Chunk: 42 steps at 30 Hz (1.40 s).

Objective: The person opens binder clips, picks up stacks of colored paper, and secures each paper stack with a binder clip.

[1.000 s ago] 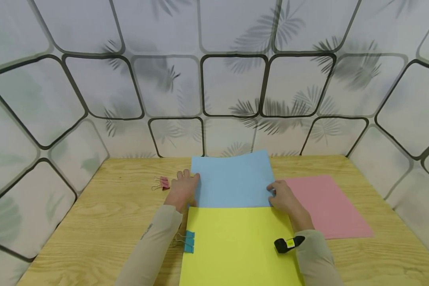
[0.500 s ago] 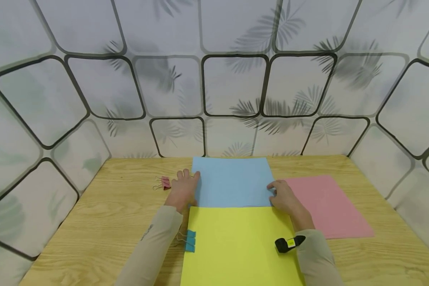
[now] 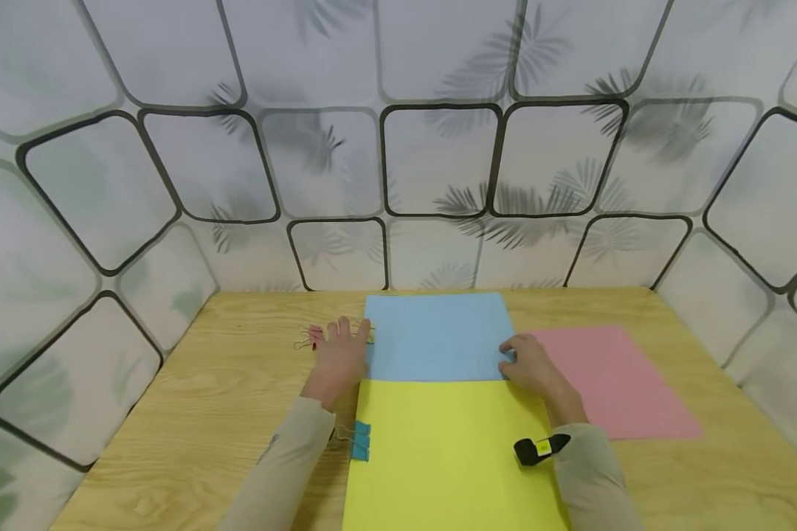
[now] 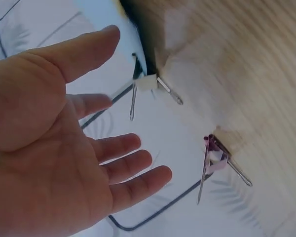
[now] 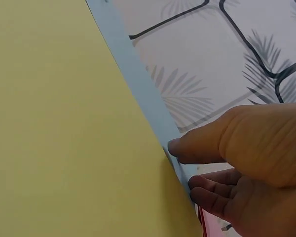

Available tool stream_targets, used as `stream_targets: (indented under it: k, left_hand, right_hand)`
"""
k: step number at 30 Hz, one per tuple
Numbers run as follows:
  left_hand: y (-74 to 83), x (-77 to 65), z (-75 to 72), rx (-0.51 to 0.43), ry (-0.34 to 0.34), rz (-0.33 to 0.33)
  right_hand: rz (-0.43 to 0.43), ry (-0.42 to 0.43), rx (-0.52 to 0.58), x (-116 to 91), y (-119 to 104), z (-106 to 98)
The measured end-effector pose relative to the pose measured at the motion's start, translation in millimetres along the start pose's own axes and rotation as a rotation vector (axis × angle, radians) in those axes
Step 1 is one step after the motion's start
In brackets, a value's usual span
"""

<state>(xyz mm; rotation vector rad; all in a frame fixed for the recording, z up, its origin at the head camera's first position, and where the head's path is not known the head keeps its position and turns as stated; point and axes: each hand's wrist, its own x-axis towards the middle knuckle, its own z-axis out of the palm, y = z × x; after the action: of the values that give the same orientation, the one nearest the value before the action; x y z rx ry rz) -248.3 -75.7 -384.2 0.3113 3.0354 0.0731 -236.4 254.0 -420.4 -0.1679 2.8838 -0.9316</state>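
A blue sheet of paper (image 3: 438, 335) lies at the back of the table, its near edge meeting a yellow sheet (image 3: 452, 457). My left hand (image 3: 340, 358) is at its left edge, fingers extended and palm bare in the left wrist view. By those fingers is a pale yellow binder clip (image 4: 147, 81); whether it grips the paper I cannot tell. A pink binder clip (image 4: 217, 158) lies farther left. My right hand (image 3: 531, 363) holds the blue sheet's right edge between thumb and curled fingers. On the yellow sheet's left edge sits a blue binder clip (image 3: 361, 441).
A pink sheet (image 3: 620, 383) lies at the right, partly behind my right hand. The wooden table (image 3: 239, 369) ends at a patterned backdrop (image 3: 438, 162) at the back and both sides. A black band with a small device (image 3: 541, 448) is at my right wrist.
The blue sheet's raised far edge has settled flat. My left hand has shifted slightly toward the clips, and the view has turned a little left. My right hand stays at the paper's edge.
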Motion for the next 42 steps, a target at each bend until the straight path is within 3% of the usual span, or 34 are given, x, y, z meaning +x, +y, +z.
stream_targets:
  k: [7, 14, 23, 27, 35, 42]
  left_hand:
    - [-23.6, -24.1, -9.0, -0.191, -0.112, -0.074]
    - [-34.8, -37.5, -21.5, -0.243, -0.085, -0.089]
    - [-39.9, -50.7, -32.1, -0.252, -0.056, -0.050]
    - [-40.1, -52.4, -38.2, -0.258, -0.018, -0.016]
    - [-40.6, -47.7, -37.2, -0.330, -0.034, 0.053]
    - [-43.5, -43.5, -31.8, -0.352, -0.011, 0.054]
  right_hand:
    - [-0.004, -0.033, -0.013, 0, -2, 1]
    - [-0.030, -0.032, -0.039, -2, -6, -2]
    - [-0.031, -0.032, -0.058, -2, -11, -1]
    - [-0.038, -0.035, -0.052, -1, -12, 0]
    - [0.006, -0.076, 0.017, -6, -20, -12]
    - [0.024, -0.059, -0.068, -10, -19, -19]
